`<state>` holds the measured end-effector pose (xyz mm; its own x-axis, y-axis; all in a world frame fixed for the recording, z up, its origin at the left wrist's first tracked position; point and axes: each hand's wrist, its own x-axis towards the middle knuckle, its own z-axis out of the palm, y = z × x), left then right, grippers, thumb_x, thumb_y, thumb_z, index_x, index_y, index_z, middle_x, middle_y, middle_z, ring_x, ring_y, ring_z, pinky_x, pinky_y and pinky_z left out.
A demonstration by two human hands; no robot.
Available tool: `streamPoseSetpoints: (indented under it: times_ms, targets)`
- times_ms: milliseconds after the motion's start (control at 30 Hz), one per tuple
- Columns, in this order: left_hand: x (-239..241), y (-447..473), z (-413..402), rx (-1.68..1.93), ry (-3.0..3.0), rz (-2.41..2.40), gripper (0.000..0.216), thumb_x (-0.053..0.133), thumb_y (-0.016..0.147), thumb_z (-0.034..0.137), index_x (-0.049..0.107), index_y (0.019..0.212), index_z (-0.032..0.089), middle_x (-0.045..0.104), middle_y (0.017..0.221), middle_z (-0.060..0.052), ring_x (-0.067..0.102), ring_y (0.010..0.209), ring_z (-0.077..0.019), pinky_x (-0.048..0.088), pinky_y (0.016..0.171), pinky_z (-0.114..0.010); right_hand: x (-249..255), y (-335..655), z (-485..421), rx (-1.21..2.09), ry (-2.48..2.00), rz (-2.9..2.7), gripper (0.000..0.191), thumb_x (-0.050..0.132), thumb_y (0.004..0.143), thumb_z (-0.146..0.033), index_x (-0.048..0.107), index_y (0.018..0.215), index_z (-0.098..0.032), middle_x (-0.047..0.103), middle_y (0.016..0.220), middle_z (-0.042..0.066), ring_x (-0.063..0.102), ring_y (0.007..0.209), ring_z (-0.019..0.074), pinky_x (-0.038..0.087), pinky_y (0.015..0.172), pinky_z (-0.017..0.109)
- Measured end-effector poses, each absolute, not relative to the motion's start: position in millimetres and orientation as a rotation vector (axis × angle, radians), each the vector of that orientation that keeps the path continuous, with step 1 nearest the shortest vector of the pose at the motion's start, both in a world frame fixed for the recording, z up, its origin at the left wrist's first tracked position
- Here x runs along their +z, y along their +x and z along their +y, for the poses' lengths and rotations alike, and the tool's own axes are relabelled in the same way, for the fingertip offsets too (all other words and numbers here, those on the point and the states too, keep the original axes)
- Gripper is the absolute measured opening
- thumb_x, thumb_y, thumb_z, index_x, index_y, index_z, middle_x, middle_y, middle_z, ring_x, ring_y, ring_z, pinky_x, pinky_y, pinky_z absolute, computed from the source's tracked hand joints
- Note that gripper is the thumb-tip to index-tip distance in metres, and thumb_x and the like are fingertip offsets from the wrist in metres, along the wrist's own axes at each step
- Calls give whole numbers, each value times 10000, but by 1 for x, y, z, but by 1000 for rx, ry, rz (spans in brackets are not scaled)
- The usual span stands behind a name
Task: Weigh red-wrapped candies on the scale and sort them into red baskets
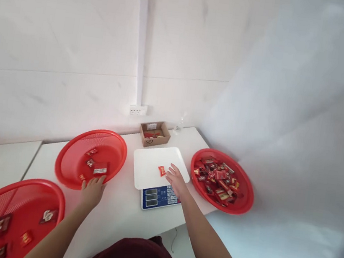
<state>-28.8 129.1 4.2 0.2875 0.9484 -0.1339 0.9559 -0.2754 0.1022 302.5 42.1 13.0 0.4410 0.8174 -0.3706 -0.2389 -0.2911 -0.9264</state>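
Observation:
My left hand [92, 189] reaches over the near rim of a red plastic basket [70, 153], its fingers stretched out and nothing visible in them. Inside that basket lie several small wrapped snacks, among them a red packet with a white label [101, 168] just beyond my fingertips. Over the white pan [146, 163] of a digital scale [158, 198] hovers my right hand [176, 180], fingers apart. A small red wrapped candy [162, 171] lies on the pan just left of those fingers; whether they touch it I cannot tell.
To the right, a red basket [246, 200] holds a heap of wrapped snacks. Another red basket [53, 189] at lower left holds several packets. Behind the scale stand a cardboard box [157, 140] with a few packets and a clear plastic item [178, 126], near the wall socket [138, 110].

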Motion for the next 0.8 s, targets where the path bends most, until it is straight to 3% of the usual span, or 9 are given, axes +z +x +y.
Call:
streamPoseSetpoints:
  times_ms: [233, 333, 533, 667, 800]
  targets:
    - [-14, -5, 104, 333, 2556, 1647, 529, 289, 899, 346, 360, 1370, 116, 315, 1443, -205, 199, 1368, -325, 196, 1065, -561, 1, 391, -31, 741, -1893, -470, 552, 449, 802, -362, 363, 1329, -223, 487, 1330, 89, 530, 1156, 175, 502, 875, 308]
    - [-16, 24, 81, 338, 2555, 1549, 524, 304, 896, 343, 326, 1386, 157, 291, 1463, -176, 152, 1388, -301, 188, 1080, -539, 0, 437, -52, 611, -2158, -509, 526, 392, 834, -335, 353, 1345, -217, 514, 1312, 92, 554, 1119, 185, 497, 864, 342]
    - [-15, 80, 49, 303, 2586, 1367, 504, 326, 897, 344, 338, 1381, 204, 283, 1480, -132, 147, 1395, -277, 175, 1101, -511, -9, 495, -51, 641, -2334, -738, 487, 498, 767, -254, 500, 1245, -160, 542, 1283, 117, 465, 1213, 237, 341, 1019, 391]
    - [-13, 101, 39, 304, 2590, 1386, 498, 318, 904, 347, 352, 1377, 195, 284, 1480, -134, 151, 1394, -278, 178, 1105, -505, -25, 515, -32, 668, -2365, -951, 553, 503, 750, -175, 461, 1301, -157, 399, 1420, 110, 303, 1335, 217, 238, 1082, 363]
    - [-12, 118, 31, 253, 2570, 1453, 493, 331, 900, 337, 354, 1375, 209, 299, 1476, -123, 162, 1393, -273, 176, 1105, -506, -41, 529, -21, 690, -2579, -1197, 679, 547, 759, -215, 323, 1400, -227, 161, 1531, 77, 59, 1398, 311, 169, 1083, 494]
